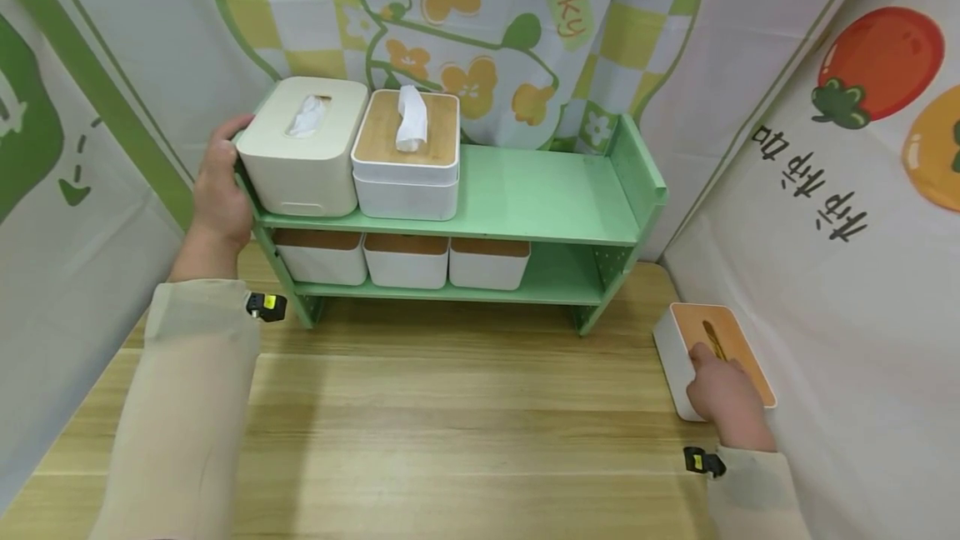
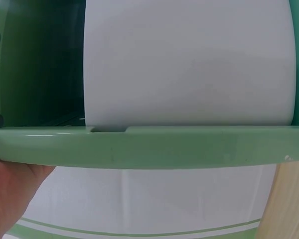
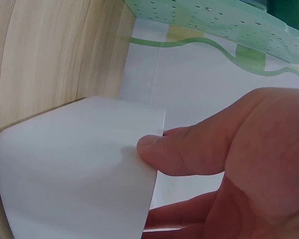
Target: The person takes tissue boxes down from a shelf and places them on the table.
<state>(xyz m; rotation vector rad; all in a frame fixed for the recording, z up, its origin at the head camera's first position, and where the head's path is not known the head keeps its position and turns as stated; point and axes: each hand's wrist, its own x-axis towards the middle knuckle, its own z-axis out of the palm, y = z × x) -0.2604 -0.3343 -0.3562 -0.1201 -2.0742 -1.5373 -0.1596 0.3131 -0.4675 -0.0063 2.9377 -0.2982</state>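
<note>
1. My right hand (image 1: 723,394) pinches the lidded box (image 1: 696,327), which is on the tabletop (image 1: 450,407) to the right of the green shelf (image 1: 540,190). The thumb lies on the white wall; the fingers reach over the lid side.
2. For a good grip, I think thumb and fingers should press evenly, and more on the wall than on the wooden lid, because the lid may be loose. I cannot tell if it is.
3. The slot (image 1: 714,340) is close to my fingers; it is better not to pull there.
4. My left hand (image 1: 221,190) is against the shelf's left end. Whether its fingers curl around the panel, I cannot tell. A light, steady pressure should be enough; a strong push could shift the shelf.
5. On the top board, a cream tissue box (image 1: 300,173) stands beside a white tissue box (image 1: 405,190). Three lower boxes (image 1: 408,263) make a row underneath.
6. The raised right side panel (image 1: 637,186) stands between my right hand and these boxes. The printed cloth (image 1: 885,332) limits the room on the right.
</note>
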